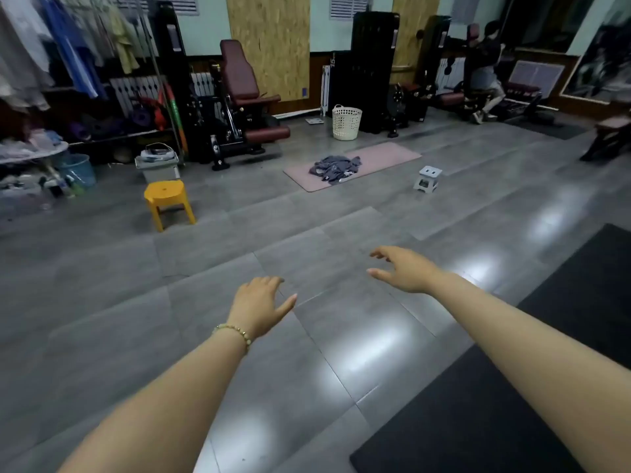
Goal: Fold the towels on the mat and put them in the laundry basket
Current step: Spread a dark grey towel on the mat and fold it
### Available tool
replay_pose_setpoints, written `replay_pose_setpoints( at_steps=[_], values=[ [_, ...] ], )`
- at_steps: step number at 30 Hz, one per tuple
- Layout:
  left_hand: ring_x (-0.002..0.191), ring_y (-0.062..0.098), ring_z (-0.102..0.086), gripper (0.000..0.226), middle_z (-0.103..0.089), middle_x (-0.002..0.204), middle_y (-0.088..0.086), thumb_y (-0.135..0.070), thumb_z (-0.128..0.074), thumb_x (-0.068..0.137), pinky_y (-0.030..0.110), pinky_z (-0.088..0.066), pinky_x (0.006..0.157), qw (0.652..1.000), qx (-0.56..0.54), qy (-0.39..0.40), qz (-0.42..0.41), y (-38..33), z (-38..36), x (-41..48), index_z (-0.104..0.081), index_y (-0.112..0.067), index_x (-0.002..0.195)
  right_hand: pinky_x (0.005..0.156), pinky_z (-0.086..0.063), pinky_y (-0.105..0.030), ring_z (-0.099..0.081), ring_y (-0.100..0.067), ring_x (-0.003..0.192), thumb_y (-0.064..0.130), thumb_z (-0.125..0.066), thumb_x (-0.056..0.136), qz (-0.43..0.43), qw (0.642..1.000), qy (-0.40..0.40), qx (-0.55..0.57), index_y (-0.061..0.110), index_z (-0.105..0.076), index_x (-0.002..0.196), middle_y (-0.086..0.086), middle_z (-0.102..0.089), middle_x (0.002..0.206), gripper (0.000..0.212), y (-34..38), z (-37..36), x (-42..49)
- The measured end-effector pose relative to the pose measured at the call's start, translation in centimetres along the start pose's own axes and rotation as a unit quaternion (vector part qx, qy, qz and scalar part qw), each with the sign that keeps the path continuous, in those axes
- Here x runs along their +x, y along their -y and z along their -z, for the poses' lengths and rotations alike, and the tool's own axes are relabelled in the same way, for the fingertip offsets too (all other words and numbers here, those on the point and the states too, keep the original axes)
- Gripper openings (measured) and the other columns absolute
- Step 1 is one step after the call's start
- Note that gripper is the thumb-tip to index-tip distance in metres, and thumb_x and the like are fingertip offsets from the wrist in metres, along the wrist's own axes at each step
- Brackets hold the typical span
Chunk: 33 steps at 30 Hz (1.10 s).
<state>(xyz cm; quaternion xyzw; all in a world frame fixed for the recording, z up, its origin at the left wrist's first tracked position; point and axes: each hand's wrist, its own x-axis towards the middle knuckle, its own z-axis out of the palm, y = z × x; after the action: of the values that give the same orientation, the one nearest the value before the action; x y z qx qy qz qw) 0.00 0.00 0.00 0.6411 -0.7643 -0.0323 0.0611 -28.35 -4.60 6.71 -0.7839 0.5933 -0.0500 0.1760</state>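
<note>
Both hands, left hand [261, 303] and right hand [403, 269], reach forward low in frame, fingers loosely spread, holding nothing; crumpled towels [336, 169] heap on the mat [386, 155], long axis lower-left to upper-right, below the laundry basket [346, 122].

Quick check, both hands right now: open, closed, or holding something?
Left hand: open, fingers relaxed, holding nothing.
Right hand: open, fingers spread, holding nothing.

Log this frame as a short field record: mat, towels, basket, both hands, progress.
mat: pink, flat on the floor
towels: grey, heaped unfolded on the mat
laundry basket: white, upright beyond the mat, inside not visible
left hand: open, empty
right hand: open, empty
progress: no towel folded yet; hands well short of the mat
</note>
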Motion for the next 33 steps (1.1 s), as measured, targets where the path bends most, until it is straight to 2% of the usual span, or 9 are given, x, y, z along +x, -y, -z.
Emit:
replay_pose_setpoints(
  at_steps=[5, 9, 17, 20, 23, 26, 33],
  values=[
    [0.125, 0.020, -0.047, 0.095, -0.052, 0.136, 0.000, -0.075, -0.004, 0.071, 0.032, -0.036, 0.100, 1.000, 0.001, -0.007, 0.003, 1.8, 0.1, 9.9, -0.044, -0.019, 0.137, 0.102, -0.039, -0.032, -0.047, -0.020, 0.127, 0.047, -0.055, 0.090, -0.001, 1.000, 0.024, 0.001, 0.020, -0.042, 0.138, -0.004, -0.049, 0.139, 0.057, -2.2, 2.9, 9.3],
    [0.124, 0.019, -0.047, 0.099, -0.052, 0.136, -0.001, -0.075, 0.001, 0.066, 0.033, -0.035, 0.100, 1.000, 0.012, -0.006, -0.009, 4.3, -0.2, 19.2, -0.044, -0.020, 0.136, 0.101, -0.039, -0.031, -0.048, -0.020, 0.126, 0.049, -0.055, 0.090, 0.003, 0.999, 0.032, -0.009, 0.022, -0.041, 0.138, -0.002, -0.048, 0.140, 0.057, -4.3, 4.4, 18.3],
    [0.125, 0.020, -0.046, 0.100, -0.053, 0.136, 0.000, -0.074, 0.001, 0.065, 0.032, -0.034, 0.100, 0.999, 0.017, -0.005, -0.037, 9.9, 0.7, 41.7, -0.044, -0.020, 0.136, 0.103, -0.035, -0.028, -0.045, -0.019, 0.129, 0.048, -0.055, 0.090, -0.024, 0.999, 0.016, 0.014, 0.019, -0.040, 0.140, -0.003, -0.045, 0.143, 0.060, -7.0, 8.5, 38.2],
    [0.124, 0.020, -0.047, 0.099, -0.054, 0.134, 0.001, -0.074, 0.000, 0.065, 0.031, -0.034, 0.099, 0.999, 0.014, 0.006, -0.042, 11.0, 1.6, 50.1, -0.045, -0.020, 0.135, 0.102, -0.033, -0.026, -0.044, -0.018, 0.130, 0.047, -0.054, 0.091, -0.026, 0.999, 0.038, -0.006, 0.018, -0.039, 0.140, -0.002, -0.044, 0.144, 0.059, -8.4, 10.9, 45.2],
    [0.118, 0.022, -0.050, 0.080, -0.059, 0.125, 0.002, -0.073, -0.019, 0.081, 0.033, -0.037, 0.095, 0.998, 0.022, 0.028, -0.050, 11.5, 1.5, 58.8, -0.046, -0.019, 0.134, 0.104, -0.036, -0.030, -0.046, -0.020, 0.128, 0.049, -0.053, 0.090, -0.038, 0.998, 0.045, -0.017, 0.020, -0.039, 0.139, -0.002, -0.046, 0.142, 0.059, -11.7, 13.2, 53.0],
    [0.118, 0.023, -0.050, 0.058, -0.059, 0.125, 0.003, -0.058, -0.035, 0.093, 0.035, -0.038, 0.095, 0.998, 0.018, 0.033, -0.057, 11.0, 0.2, 67.9, -0.046, -0.018, 0.134, 0.102, -0.037, -0.031, -0.047, -0.022, 0.126, 0.048, -0.054, 0.091, -0.050, 0.998, 0.038, -0.011, 0.020, -0.039, 0.139, -0.004, -0.047, 0.140, 0.058, -16.2, 15.3, 60.9],
    [0.121, 0.023, -0.049, 0.063, -0.058, 0.127, 0.004, -0.062, -0.032, 0.091, 0.034, -0.039, 0.096, 0.999, -0.003, 0.026, -0.034, 6.3, -2.1, 89.9, -0.046, -0.017, 0.133, 0.104, -0.037, -0.034, -0.045, -0.022, 0.129, 0.048, -0.053, 0.091, -0.029, 0.999, 0.005, -0.021, 0.023, -0.035, 0.142, -0.003, -0.043, 0.144, 0.059, -27.8, 22.7, 79.3]
  ],
)
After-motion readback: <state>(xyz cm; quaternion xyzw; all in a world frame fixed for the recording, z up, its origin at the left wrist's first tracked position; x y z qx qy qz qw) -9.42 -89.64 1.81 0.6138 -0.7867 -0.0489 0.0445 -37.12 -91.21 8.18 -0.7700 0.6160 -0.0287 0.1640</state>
